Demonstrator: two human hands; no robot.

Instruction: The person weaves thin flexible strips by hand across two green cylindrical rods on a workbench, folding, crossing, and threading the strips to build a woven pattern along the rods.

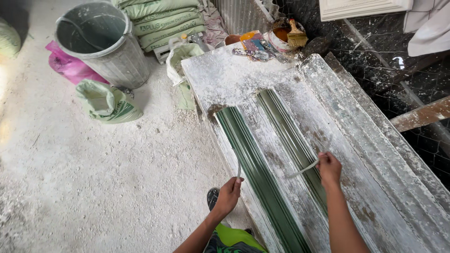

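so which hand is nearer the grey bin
Left. The left hand sits on the bin's side of the green moulds; the right hand is beyond them.

The far end of the plaster-caked workbench is crowded: a paint tin with a brush across it and a litter of small tools block any reach that way. The middle stretch along the two green moulds lies open, and a hand can slide freely there. To the right a raised ridge hems the bench in, with a dark wall close behind. To the left the dusty floor is wide open, until the grey bin, the green sack and, it seems, stacked bags.
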